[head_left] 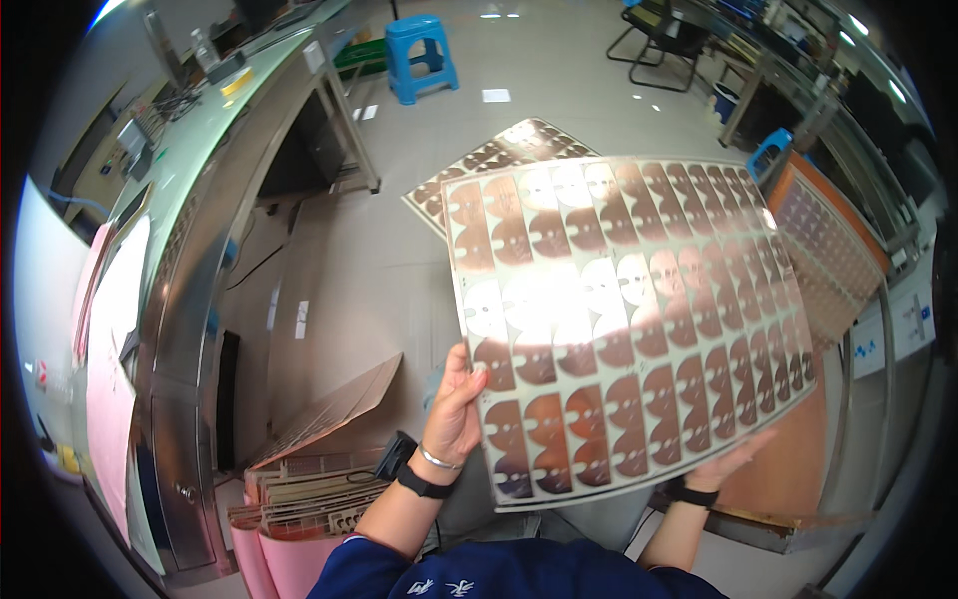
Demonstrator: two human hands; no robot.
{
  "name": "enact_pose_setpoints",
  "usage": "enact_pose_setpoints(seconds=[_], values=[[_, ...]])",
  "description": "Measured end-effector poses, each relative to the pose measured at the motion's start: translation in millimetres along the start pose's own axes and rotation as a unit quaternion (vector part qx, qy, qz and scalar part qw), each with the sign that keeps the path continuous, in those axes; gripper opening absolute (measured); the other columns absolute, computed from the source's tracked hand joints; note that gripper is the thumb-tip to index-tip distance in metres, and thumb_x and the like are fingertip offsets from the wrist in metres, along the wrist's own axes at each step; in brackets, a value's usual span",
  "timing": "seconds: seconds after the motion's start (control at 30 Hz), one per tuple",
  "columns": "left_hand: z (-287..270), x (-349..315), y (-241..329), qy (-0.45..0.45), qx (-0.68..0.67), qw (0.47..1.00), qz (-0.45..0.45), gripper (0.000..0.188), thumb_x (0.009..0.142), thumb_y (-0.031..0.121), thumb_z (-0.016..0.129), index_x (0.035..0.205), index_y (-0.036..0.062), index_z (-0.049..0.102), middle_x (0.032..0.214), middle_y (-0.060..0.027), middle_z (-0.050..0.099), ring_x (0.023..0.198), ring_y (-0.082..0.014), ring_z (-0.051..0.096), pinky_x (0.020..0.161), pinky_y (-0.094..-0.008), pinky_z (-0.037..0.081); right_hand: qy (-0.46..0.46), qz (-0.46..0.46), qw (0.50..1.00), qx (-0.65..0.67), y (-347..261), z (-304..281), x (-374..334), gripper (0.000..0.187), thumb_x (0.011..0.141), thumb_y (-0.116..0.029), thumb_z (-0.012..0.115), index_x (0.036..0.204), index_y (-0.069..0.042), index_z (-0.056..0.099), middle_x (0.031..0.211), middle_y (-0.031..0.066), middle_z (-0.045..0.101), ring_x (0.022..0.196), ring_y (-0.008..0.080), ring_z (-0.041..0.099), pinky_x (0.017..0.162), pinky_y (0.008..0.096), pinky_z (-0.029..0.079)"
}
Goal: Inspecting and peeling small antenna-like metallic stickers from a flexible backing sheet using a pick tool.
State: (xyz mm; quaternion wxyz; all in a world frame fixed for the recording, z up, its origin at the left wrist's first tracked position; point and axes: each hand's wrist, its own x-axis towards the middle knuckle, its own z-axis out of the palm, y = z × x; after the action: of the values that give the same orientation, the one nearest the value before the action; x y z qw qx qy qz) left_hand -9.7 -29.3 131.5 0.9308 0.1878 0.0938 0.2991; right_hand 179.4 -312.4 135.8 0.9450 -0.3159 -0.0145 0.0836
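Glossy grey floor tiles (559, 70) and a blue stool (421, 55) lay beyond a thin, shiny sheet (629, 319) patterned with rows of copper-brown half-round shapes, held up slightly bowed and catching glare. Left hand (454, 409) pinched its lower-left edge; right hand (728, 461) supported its bottom-right corner from beneath.

A thin, flexible sheet (619, 319) patterned with copper-coloured metallic shapes shines glossy, with white glare at its nine o'clock side. A second sheet (499, 160) of the same look lies behind it at eleven o'clock. The floor (559, 70) is smooth, pale and lightly reflective. At nine o'clock the workbench (190, 299) shows brushed steel. At seven o'clock lies matt brown cardboard (334, 409); at twelve stands a blue plastic stool (421, 55).
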Motion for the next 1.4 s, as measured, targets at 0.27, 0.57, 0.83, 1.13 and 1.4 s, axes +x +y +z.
enact_pose_setpoints(seconds=[0.27,0.57,0.83,1.13,1.4], values=[[69.4,57.6,-85.4,-0.091,0.13,0.978,-0.133,0.035,0.097,0.012,0.053,0.128,0.0073,0.04,0.13,-0.0118,0.053,0.12,-0.021,0.052,0.1,-0.0381,0.044,0.049,-0.01,0.997,-0.065,-43.8,4.1,12.1,0.03,0.094,-0.023,0.051,0.115,-0.002,0.058,0.113,0.0088,0.061,0.105,0.0221,0.06,0.088,0.0377,0.05],[-5.2,79.2,-59.8,0.077,0.302,0.95,0.005,0.024,0.097,0.016,0.055,0.118,0.004,0.054,0.113,-0.0069,0.059,0.097,-0.0146,0.061,0.084,-0.0277,0.052,0.195,-0.249,0.939,-0.136,-149.6,-24.5,43.0,0.035,0.092,-0.016,0.055,0.12,0.003,0.054,0.116,0.0138,0.06,0.106,0.0225,0.059,0.09,0.0367,0.051],[-30.9,92.1,-65.1,0.239,0.311,0.92,0.017,0.06,0.089,0.024,0.068,0.136,0.0076,0.033,0.133,-0.0117,0.039,0.115,-0.0245,0.048,0.097,-0.0431,0.043,0.315,-0.29,0.864,-0.265,-152.9,-78.8,130.9,0.019,0.082,0.0,0.055,0.1,0.006,0.058,0.098,0.0125,0.062,0.084,0.0221,0.063,0.067,0.035,0.053],[-62.1,106.4,-70.5,0.242,0.302,0.919,-0.073,0.018,0.093,0.009,0.059,0.105,0.0061,0.045,0.094,-0.0053,0.058,0.079,-0.0149,0.062,0.077,-0.0367,0.058,0.326,-0.187,0.904,-0.203,-164.1,-94.7,242.4,0.058,0.091,-0.031,0.057,0.133,0.002,0.038,0.126,0.022,0.049,0.109,0.0349,0.056,0.088,0.0496,0.051],[-59.3,105.0,-68.4,0.236,0.309,0.918,-0.074,0.016,0.093,0.009,0.056,0.107,0.0059,0.048,0.095,-0.0055,0.06,0.085,-0.018,0.062,0.078,-0.0366,0.057,0.008,-0.144,0.884,-0.444,-69.4,-35.0,329.4,0.062,0.095,-0.036,0.057,0.144,-0.005,0.034,0.14,0.0153,0.043,0.128,0.0298,0.044,0.103,0.0427,0.038]])
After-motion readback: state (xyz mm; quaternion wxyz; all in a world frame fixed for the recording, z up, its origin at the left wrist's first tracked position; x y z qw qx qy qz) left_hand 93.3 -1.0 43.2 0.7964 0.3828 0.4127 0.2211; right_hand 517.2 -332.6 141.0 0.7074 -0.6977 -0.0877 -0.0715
